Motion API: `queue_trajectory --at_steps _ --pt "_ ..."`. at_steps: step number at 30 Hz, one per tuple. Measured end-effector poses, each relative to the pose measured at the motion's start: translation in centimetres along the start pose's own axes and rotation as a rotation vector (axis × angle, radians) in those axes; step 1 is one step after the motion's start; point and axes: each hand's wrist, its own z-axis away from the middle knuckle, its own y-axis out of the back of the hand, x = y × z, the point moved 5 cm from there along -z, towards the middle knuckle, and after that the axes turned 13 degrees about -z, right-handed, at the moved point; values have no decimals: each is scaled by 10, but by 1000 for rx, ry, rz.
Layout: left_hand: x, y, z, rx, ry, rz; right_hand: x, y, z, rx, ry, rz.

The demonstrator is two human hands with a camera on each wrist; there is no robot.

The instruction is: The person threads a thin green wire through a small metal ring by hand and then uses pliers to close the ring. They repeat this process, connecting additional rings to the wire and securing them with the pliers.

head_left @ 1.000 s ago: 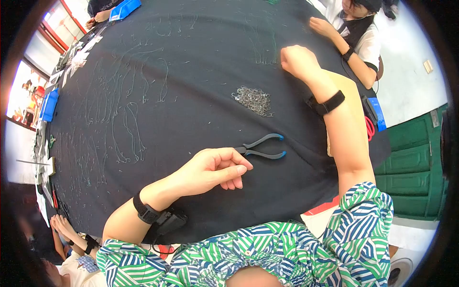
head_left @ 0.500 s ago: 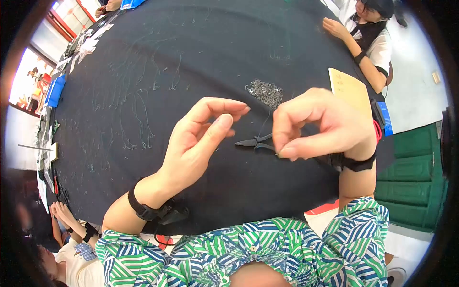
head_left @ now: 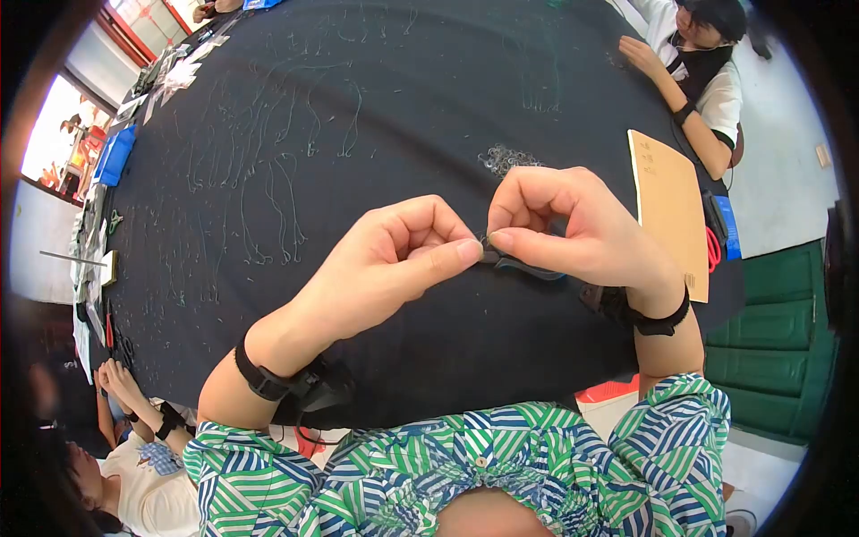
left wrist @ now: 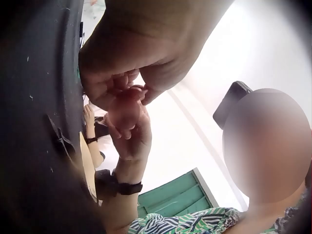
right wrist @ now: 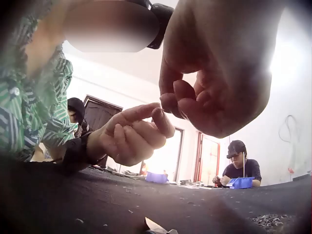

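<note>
Close over the black cloth, my left hand (head_left: 394,255) and right hand (head_left: 582,224) meet fingertip to fingertip. Each pinches with thumb and forefinger, the other fingers curled in. Something tiny and thin is between the tips; I cannot tell what it is. In the right wrist view the left hand's fingertips (right wrist: 158,113) come right up to the right hand's. Pliers (head_left: 535,270) with dark, blue-ended handles lie behind the hands, partly hidden by the right hand. Beyond it is a pile of small metal hooks (head_left: 508,159), partly covered.
Thin green lines (head_left: 284,215) are spread over the black cloth (head_left: 420,358) at the left. A tan cardboard sheet (head_left: 671,215) lies right, beside red-handled scissors (head_left: 713,249) and a blue packet (head_left: 730,224). Blue trays (head_left: 114,154) stand along the far edges. Other people sit round the table.
The right hand came back from the far right side of the table toward the body. The left hand lifted and closed to a pinch; both hands came together above the pliers.
</note>
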Motion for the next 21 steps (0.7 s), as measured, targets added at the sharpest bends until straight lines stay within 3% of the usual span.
queue_trajectory --at_steps 3,9,15,18,21 --pt "7 2 3 17 35 -33 2 -3 3 -17 -1 8" --pt "2 4 1 113 -62 -237 3 -7 4 37 16 59" --pt "3 2 0 93 -18 -256 3 -8 8 43 1 144" --pt "19 11 7 159 -93 -561 4 0 10 90 34 151" --pt "42 13 27 54 51 -918 8 9 11 131 53 184"
